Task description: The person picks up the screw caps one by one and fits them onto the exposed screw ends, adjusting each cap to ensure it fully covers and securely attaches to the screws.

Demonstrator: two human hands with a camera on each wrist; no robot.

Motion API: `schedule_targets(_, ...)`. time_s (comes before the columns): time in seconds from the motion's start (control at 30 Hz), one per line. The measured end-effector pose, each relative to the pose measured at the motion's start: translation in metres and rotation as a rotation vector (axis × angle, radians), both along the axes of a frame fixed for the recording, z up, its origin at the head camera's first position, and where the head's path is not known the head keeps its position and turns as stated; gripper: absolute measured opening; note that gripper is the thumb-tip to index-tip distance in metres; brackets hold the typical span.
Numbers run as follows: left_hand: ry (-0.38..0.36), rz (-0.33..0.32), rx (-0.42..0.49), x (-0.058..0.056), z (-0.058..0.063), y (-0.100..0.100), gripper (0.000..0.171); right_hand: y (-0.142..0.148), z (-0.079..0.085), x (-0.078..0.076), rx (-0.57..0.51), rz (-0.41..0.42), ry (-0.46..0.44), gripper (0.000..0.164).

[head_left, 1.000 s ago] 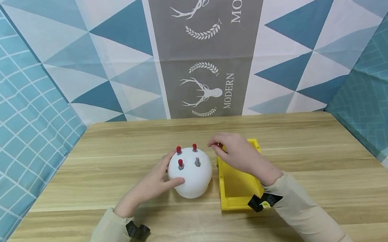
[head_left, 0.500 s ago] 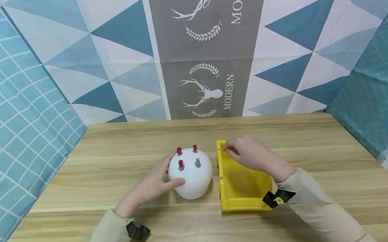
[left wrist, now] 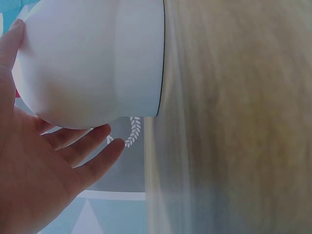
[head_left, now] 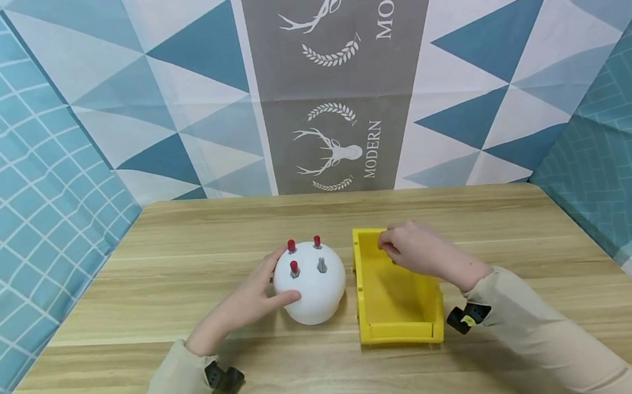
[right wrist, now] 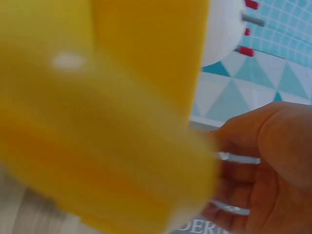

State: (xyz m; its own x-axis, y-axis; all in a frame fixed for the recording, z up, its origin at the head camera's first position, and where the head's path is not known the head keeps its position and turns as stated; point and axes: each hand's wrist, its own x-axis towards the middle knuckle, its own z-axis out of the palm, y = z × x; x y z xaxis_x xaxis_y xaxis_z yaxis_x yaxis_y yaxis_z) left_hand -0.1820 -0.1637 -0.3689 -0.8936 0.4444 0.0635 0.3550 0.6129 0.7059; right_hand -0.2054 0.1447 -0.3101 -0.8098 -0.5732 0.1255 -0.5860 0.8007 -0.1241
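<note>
A white rounded dome (head_left: 315,304) stands on the wooden table with several upright bolts on top. Three carry red caps (head_left: 294,266); the near right bolt (head_left: 322,265) shows bare metal. My left hand (head_left: 248,301) holds the dome's left side, thumb in front and fingers behind. In the left wrist view, the thumb (left wrist: 10,41) lies against the white wall. My right hand (head_left: 418,251) is over the far right part of a yellow bin (head_left: 401,331), fingers bent down. In the right wrist view, the bin wall hides its fingertips, and I cannot tell whether they pinch anything.
The yellow bin sits just right of the dome with a narrow gap between them. Wooden tabletop (head_left: 192,237) surrounds both. A patterned cloth backdrop (head_left: 206,105) rises behind the table's far edge. Blue tile-patterned cloth (head_left: 5,193) hangs at the left.
My right hand has moved right, from beside the dome to over the yellow bin. A red bit visible at its fingers a second ago no longer shows. The left hand and dome stay put.
</note>
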Motion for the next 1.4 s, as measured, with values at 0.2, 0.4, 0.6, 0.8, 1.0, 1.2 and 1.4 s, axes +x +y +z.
schedule_targets(0.2, -0.004, 0.002, -0.001, 0.001, 0.0, 0.0, 0.093, 0.004, -0.01, -0.005, 0.065, 0.028, 0.085, 0.012)
schedule_targets(0.4, -0.002, 0.002, 0.0, 0.0, -0.001, 0.0, 0.092, 0.006, -0.02, -0.009, 0.148, 0.032, 0.092, 0.014)
schedule_targets(0.6, 0.004, 0.0, -0.006, 0.0, 0.0, 0.0, 0.093, 0.004, -0.027, -0.012, 0.238, 0.01, 0.017, 0.015)
schedule_targets(0.8, -0.01, 0.008, -0.011, 0.001, -0.001, 0.0, 0.093, 0.001, -0.033, -0.014, 0.305, -0.014, -0.001, 0.014)
schedule_targets(1.0, -0.002, 0.004, -0.006, 0.0, 0.0, 0.0, 0.093, -0.001, -0.041, -0.013, 0.398, -0.013, 0.044, 0.016)
schedule_targets(1.2, -0.016, 0.007, -0.002, -0.001, -0.001, 0.0, 0.094, 0.0, -0.047, -0.012, 0.446, 0.004, 0.098, 0.018)
schedule_targets(1.4, -0.015, 0.003, 0.003, -0.002, -0.002, 0.0, 0.093, 0.001, -0.048, -0.013, 0.478, 0.034, 0.131, 0.015)
